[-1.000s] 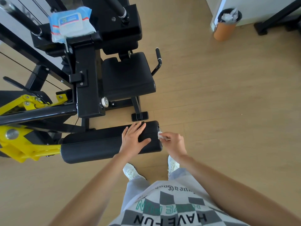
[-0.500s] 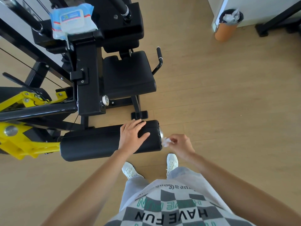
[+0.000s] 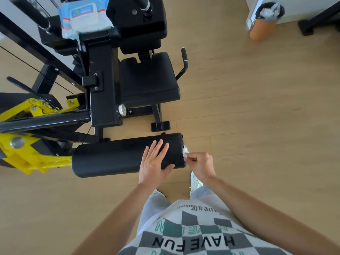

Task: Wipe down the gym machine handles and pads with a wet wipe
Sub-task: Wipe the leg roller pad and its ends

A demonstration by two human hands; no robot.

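Wipe (image 3: pixel 185 153) at pad (image 3: pixel 119 157) end, floor (image 3: pixel 257 144) beyond

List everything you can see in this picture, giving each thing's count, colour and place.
roller pad: one, black, front of machine
wet wipe: one, white, at roller pad's right end
wipes pack: one, blue-white, atop machine
seat pad: one, black, behind roller pad
side handle: one, black, right of seat pad
bin: one, orange, floor, top right
frame: one, yellow, far left
left hand: one, flat on roller pad
right hand: one, pinching wet wipe
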